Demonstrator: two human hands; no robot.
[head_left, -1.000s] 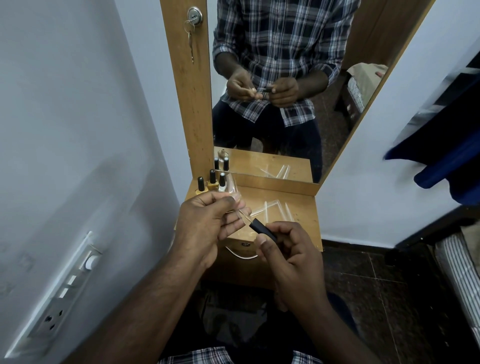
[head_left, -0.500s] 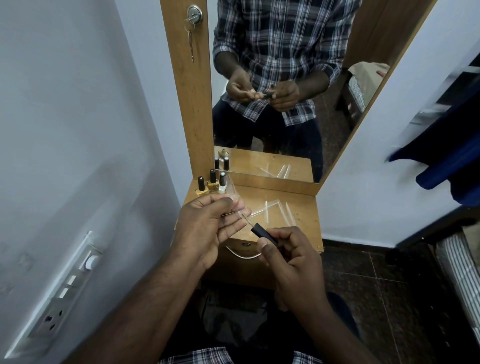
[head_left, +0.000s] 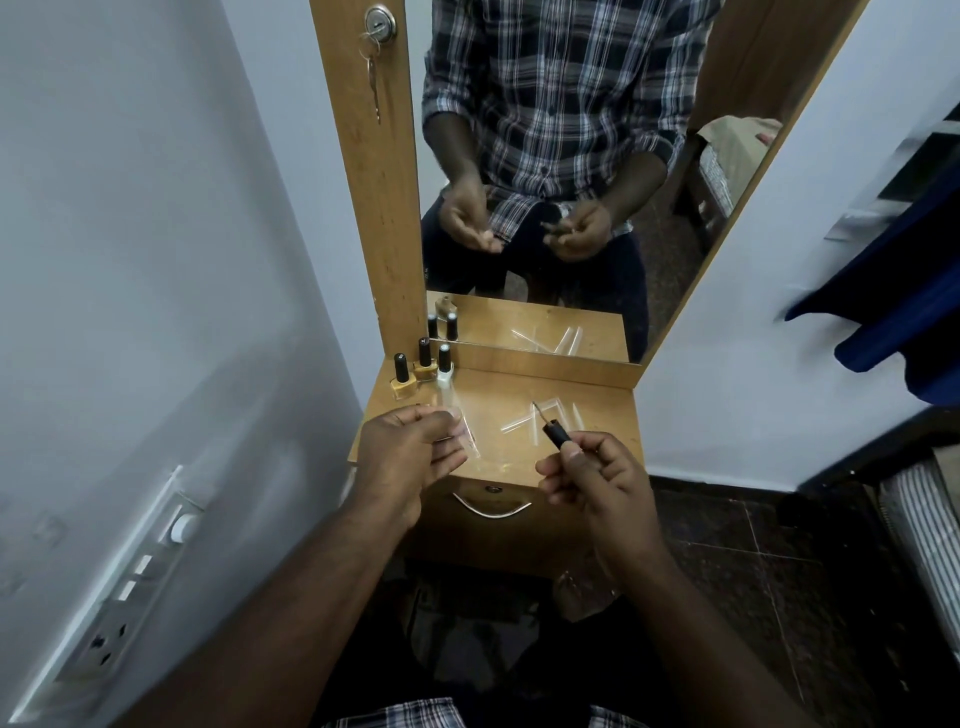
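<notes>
Fingers (head_left: 441, 418) of the left hand (head_left: 410, 462) pinch a clear nail tip (head_left: 469, 441) by one end, and the right hand (head_left: 602, 483) is curled round the black cap of a polish brush (head_left: 556, 432), thumb and forefinger gripping it like a pen. A moment ago the two hands were close together over the front of the desk (head_left: 597, 410), with the bristles laid against the tip. Now they have drawn well apart, the left swung out to its own side and the right pulled away, so the brush touches nothing. To my eye that means a stroke has just ended, and the person is either checking the coat or about to reload the brush. The clear nail tip is a slim, see-through sliver that slants down and to the right from the fingertips, hanging above the desk's front left corner. It is too transparent for me to tell how much polish is on it. The brush's thin stem points up and away toward the loose tips (head_left: 524, 421) scattered on the desk, and three capped polish bottles (head_left: 425, 366) stand at the back left, below the mirror (head_left: 571, 156).
</notes>
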